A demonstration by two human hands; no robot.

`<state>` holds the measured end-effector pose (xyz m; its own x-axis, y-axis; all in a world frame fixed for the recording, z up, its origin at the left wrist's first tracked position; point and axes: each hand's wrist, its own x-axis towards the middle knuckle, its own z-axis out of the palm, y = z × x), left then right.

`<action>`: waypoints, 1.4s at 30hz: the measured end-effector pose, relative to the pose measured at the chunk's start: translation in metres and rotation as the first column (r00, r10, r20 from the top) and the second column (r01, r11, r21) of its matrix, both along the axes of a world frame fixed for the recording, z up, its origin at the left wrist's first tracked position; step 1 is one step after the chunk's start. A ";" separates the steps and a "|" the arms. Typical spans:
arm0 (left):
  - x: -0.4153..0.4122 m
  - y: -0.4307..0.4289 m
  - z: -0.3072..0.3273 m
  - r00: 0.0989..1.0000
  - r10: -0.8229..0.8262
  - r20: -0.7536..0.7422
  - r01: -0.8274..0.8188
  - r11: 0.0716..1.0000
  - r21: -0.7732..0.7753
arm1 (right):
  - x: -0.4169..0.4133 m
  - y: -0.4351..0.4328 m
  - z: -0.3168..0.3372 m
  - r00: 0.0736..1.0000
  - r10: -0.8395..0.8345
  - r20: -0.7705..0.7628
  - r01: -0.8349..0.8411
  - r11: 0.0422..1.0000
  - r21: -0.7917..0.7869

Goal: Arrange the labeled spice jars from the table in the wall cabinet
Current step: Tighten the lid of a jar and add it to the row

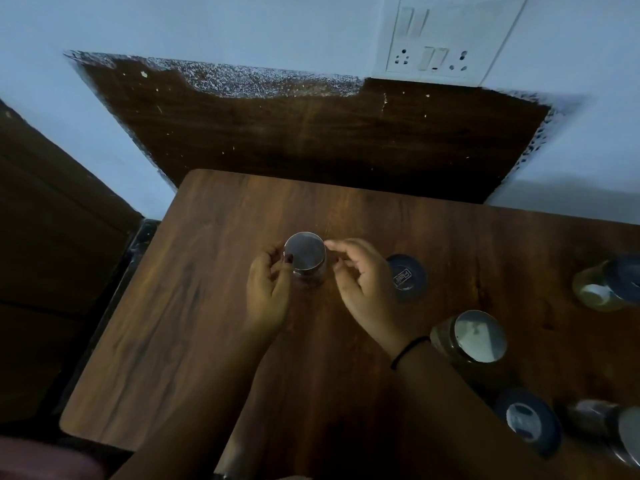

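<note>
A small glass spice jar with a grey lid stands upright near the middle of the wooden table. My left hand wraps its left side, thumb on the lid's edge. My right hand hovers at its right side, fingertips touching the lid's rim, fingers apart. Just right of that hand stands a dark-lidded jar. Further right are a jar with greenish contents, a yellowish jar, a dark-lidded jar and one more jar at the frame's edge. No wall cabinet is in view.
A dark wooden panel rises behind the table against a pale wall. A white switch and socket plate sits above it. Dark furniture stands left of the table. The scene is dim.
</note>
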<state>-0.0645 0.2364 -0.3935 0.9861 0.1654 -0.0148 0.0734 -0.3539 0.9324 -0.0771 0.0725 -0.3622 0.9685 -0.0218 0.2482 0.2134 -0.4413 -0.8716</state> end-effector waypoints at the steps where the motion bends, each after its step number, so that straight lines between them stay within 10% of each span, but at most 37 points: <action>1: 0.003 0.000 -0.006 0.999 -0.017 -0.031 0.016 1.000 -0.014 | 0.004 0.003 -0.007 0.998 0.021 -0.057 -0.023 0.999 -0.036; 11: 0.021 0.004 -0.044 0.983 -0.009 -0.181 -0.003 0.998 -0.066 | 0.039 0.033 -0.055 0.915 0.066 -0.398 -0.194 0.937 -0.290; 31: 0.011 -0.007 -0.022 0.992 -0.057 -0.111 0.028 0.968 -0.251 | 0.036 0.009 -0.029 0.950 0.030 -0.310 -0.077 0.987 -0.143; 42: -0.026 -0.006 0.025 0.972 -0.171 -0.163 0.099 0.920 -0.378 | 0.000 -0.019 0.038 0.949 0.163 -0.269 -0.065 0.938 0.341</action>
